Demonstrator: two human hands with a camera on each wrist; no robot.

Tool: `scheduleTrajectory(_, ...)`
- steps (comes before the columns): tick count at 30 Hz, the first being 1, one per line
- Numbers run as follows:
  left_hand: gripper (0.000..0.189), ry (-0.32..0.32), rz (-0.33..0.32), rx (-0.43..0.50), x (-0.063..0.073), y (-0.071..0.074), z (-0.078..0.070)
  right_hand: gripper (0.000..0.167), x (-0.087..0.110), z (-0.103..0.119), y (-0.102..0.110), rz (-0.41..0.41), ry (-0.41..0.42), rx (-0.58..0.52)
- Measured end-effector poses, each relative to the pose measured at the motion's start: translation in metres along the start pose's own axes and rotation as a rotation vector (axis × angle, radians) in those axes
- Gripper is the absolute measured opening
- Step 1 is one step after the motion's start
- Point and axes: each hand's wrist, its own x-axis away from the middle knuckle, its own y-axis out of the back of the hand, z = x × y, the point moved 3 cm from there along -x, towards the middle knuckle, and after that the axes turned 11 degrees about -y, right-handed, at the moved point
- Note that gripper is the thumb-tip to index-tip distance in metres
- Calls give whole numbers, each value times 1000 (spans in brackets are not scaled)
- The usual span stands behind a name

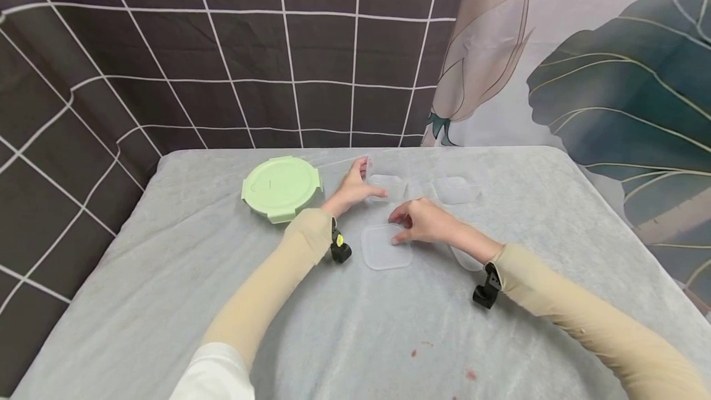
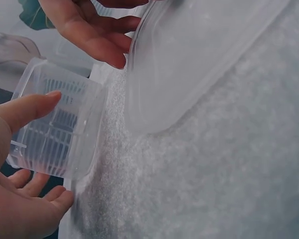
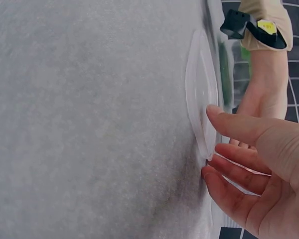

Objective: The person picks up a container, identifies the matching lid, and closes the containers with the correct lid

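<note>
My left hand [image 1: 355,187] is spread around the left side of a clear plastic food container [image 1: 387,185]. In the left wrist view, the thumb [image 2: 40,105] lies across the container's wall, while the other fingers [image 2: 35,185] extend along its side. A translucent, rounded-square lid [image 1: 383,252] lies flat on the cloth in front. My right hand [image 1: 424,220] is over the lid's back right corner, thumb [image 3: 220,113] over its surface and fingertips [image 3: 207,172] right at the edge, with a gap between thumb and fingers.
A round light-green lidded container [image 1: 282,187] stands left of my left hand. Another clear container [image 1: 454,190] is at the back right. A second clear lid [image 1: 468,259] lies partly under my right wrist. Grey cloth [image 1: 333,326] covers the table; dark grid-patterned fabric [image 1: 322,48] hangs behind.
</note>
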Motion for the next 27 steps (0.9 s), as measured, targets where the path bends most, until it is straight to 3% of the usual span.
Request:
scheduleTrajectory(10,99,-25,-20,-14,2,5,2,34,-1,0,-1,3,29,-3)
scheduleTrajectory(17,101,-32,-15,-41,9,10,3,31,-1,-1,-1,23,4,-21)
scheduleTrajectory(27,98,-17,-5,-63,18,19,5,14,1,-2,-2,19,5,-6)
